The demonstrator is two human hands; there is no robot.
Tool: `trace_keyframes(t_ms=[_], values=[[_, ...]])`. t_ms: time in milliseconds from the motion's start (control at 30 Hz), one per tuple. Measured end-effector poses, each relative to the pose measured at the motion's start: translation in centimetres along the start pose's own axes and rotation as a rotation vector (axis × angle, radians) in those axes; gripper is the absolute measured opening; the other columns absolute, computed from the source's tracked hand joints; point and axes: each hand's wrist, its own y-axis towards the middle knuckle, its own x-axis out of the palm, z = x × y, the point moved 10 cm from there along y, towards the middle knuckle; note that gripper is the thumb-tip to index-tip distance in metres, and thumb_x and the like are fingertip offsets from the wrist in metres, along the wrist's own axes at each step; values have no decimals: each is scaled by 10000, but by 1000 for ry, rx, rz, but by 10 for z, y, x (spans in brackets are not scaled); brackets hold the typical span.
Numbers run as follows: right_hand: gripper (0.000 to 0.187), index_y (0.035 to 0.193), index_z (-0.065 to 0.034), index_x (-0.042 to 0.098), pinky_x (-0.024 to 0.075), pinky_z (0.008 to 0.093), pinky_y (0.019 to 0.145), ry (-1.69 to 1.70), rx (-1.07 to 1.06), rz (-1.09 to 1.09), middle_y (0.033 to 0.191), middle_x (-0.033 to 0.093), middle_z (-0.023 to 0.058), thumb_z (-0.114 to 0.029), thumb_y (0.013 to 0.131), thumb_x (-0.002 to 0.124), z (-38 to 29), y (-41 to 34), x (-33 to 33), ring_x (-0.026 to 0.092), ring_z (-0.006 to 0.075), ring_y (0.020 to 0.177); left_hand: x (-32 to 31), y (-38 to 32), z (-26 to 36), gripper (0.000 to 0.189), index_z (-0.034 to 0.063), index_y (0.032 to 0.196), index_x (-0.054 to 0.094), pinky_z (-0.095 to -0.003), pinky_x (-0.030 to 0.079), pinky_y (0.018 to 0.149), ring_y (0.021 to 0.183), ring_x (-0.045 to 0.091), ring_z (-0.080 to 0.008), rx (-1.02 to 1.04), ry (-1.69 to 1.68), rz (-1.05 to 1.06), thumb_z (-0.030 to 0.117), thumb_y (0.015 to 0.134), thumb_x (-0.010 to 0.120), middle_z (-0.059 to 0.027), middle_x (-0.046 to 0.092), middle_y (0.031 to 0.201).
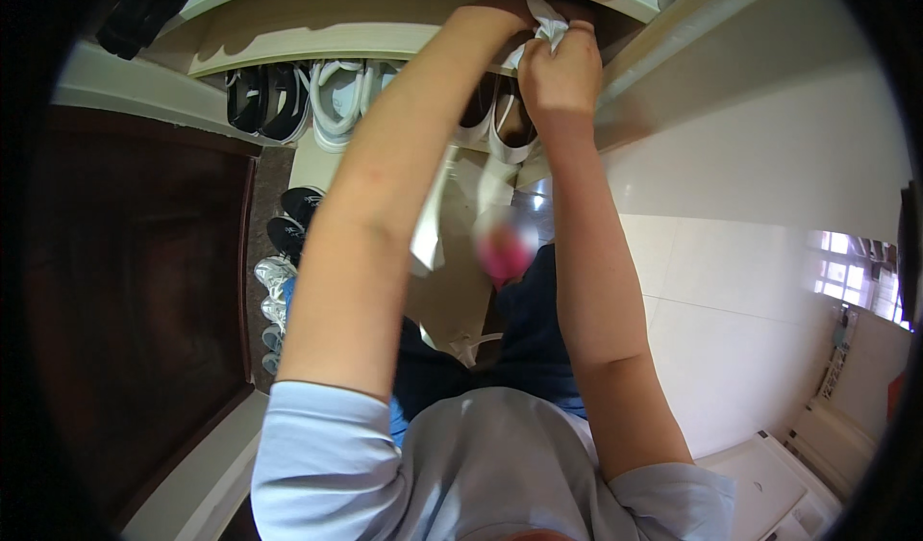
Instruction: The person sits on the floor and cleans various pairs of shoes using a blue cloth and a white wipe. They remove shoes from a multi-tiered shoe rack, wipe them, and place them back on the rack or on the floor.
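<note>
At the right end of a pale wooden shelf (317, 43), my right hand (561, 72) grips a crumpled white tissue or cloth (549, 25). My left hand (508, 9) reaches into the shaded compartment right beside it; its fingers are lost in shadow and behind the white piece, so its grip cannot be made out. Below this shelf stand black shoes with white trim (270, 101), white shoes (337, 104) and, under my right wrist, a white shoe with a brown insole (513, 119). My left forearm hides part of that row.
Several black and silver shoes line the floor at left, among them a silver sneaker (275, 275), beside a dark brown door (144, 252). Dark footwear (144, 18) rests on the upper shelf. A pale wall panel (757, 130) borders the rack at right. A blurred pink object (505, 249) is near my legs.
</note>
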Motion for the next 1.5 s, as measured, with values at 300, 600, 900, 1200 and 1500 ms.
trace_keyframes(t_ms=[300, 600, 900, 1200, 1500], values=[[265, 1030, 41, 554, 477, 454, 793, 136, -164, -43, 916, 627, 258, -83, 796, 536, -6, -13, -9, 610, 433, 894, -31, -64, -5, 375, 83, 1099, 630, -462, 490, 808, 931, 626, -386, 212, -165, 304, 262, 771, 658, -196, 662, 1007], [269, 1048, 3, 546, 472, 437, 799, 335, -94, -45, 966, 608, 229, -15, 784, 497, -11, -23, -31, 593, 409, 896, -49, -61, -88, 449, 49, 1182, 605, -411, 486, 845, 967, 623, -356, -258, -763, 730, 332, 836, 649, -203, 646, 1131], [257, 1032, 7, 544, 479, 402, 801, 534, -122, 75, 900, 633, 199, 7, 790, 457, -24, -32, -43, 623, 353, 839, 2, -21, -28, 230, -32, 902, 694, -339, 502, 665, 723, 616, -150, -121, -1077, 335, 30, 682, 662, -90, 698, 769], [264, 977, 2, 571, 481, 384, 804, 541, -121, 146, 883, 629, 187, 33, 740, 459, -30, -36, -52, 621, 325, 837, -37, -104, 39, 302, 61, 997, 650, -444, 478, 839, 992, 581, -371, 103, -619, 498, 265, 775, 641, -149, 649, 1009], [245, 989, 4, 569, 467, 304, 785, 564, -80, 103, 900, 629, 116, 35, 771, 462, -31, -40, -45, 591, 210, 843, -56, -155, -48, 491, 172, 1206, 619, -425, 496, 827, 948, 582, -321, -160, -20, 639, 61, 729, 654, -82, 622, 1056]])
